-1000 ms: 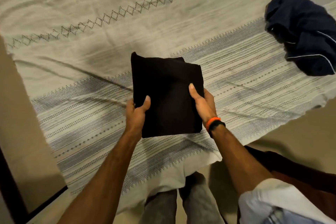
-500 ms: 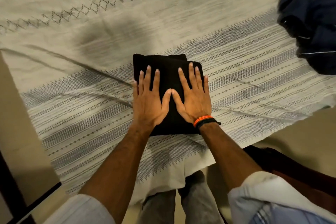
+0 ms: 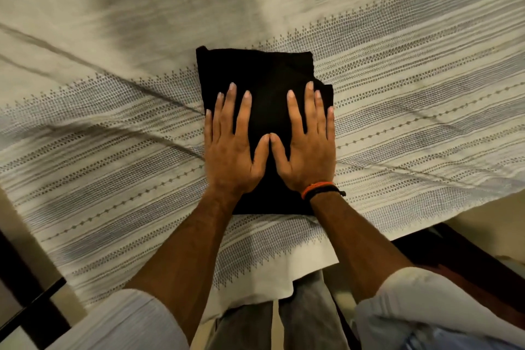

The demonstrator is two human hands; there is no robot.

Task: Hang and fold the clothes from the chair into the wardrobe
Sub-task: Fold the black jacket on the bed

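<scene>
Flat, bare bedsheet [image 3: 113,128] to the left of the folded black garment [image 3: 255,71], open all the way to the frame edge, with only low creases across it. Same to the right, striped cloth free out to the far side. Beyond the garment, open sheet up to the top of the view. Both hands, left hand [image 3: 230,148] and right hand [image 3: 308,148], spread flat on the garment side by side, thumbs touching, covering its near half. Near side tight: sheet edge hanging just in front of the legs [image 3: 284,327]. Dark frame piece [image 3: 31,293] low at left, off the sheet.
</scene>
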